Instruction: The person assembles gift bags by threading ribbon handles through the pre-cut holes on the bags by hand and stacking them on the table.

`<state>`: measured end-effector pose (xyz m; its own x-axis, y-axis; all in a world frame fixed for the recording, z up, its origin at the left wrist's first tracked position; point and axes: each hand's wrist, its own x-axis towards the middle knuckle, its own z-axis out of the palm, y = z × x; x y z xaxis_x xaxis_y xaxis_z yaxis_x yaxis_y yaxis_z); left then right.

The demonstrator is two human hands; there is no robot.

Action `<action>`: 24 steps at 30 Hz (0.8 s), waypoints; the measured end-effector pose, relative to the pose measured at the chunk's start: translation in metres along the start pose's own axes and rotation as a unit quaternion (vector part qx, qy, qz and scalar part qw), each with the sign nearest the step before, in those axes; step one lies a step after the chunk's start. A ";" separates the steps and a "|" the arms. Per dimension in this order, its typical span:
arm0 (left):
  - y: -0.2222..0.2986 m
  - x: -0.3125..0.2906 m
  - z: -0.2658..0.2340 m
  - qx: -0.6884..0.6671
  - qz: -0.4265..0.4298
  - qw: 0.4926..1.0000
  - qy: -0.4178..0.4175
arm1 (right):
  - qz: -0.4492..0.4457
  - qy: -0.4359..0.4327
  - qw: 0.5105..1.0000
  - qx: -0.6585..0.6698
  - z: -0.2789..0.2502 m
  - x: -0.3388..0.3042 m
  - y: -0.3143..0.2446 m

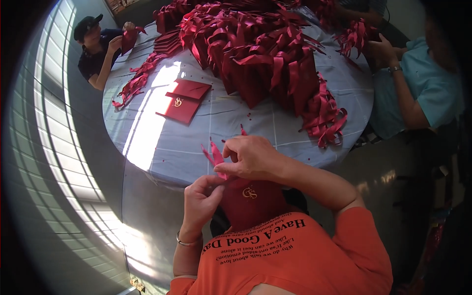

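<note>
A dark red gift bag with a gold emblem rests against my body, below the table's near edge. My right hand is closed in a pinch on a bright red ribbon at the bag's top edge. Beside it, my left hand pinches at the base of the same ribbon, thumb and forefinger together. The ribbon's ends stick up past my fingers over the table. Part of the bag's top edge is hidden behind my hands.
A round table with a pale cloth carries a large heap of red ribboned bags. Flat red bags lie left of centre, loose ribbons beyond them. Co-workers handle red pieces at far left and right.
</note>
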<state>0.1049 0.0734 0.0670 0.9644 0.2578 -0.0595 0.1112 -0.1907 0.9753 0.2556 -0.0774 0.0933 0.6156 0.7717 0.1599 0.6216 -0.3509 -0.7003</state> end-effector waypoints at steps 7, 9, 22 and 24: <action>0.033 0.012 -0.015 -0.126 -0.010 0.991 0.041 | 0.056 0.202 0.977 0.038 -0.046 -0.067 0.031; 0.053 0.017 -0.017 -0.114 0.000 0.993 -0.003 | 0.097 0.220 0.969 0.049 -0.062 -0.080 0.052; 0.171 0.108 0.069 -0.022 0.340 0.937 0.078 | 0.092 0.281 0.916 -0.272 -0.077 -0.104 0.141; 0.175 0.132 0.100 -0.027 0.322 0.944 0.073 | 0.074 0.323 0.903 -0.274 -0.073 -0.106 0.142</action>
<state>0.2761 -0.0209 0.2082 0.7841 0.2337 0.5749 -0.5021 -0.3056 0.8090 0.3139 -0.2483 0.0278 0.7562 0.2864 0.5883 0.5464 -0.7710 -0.3270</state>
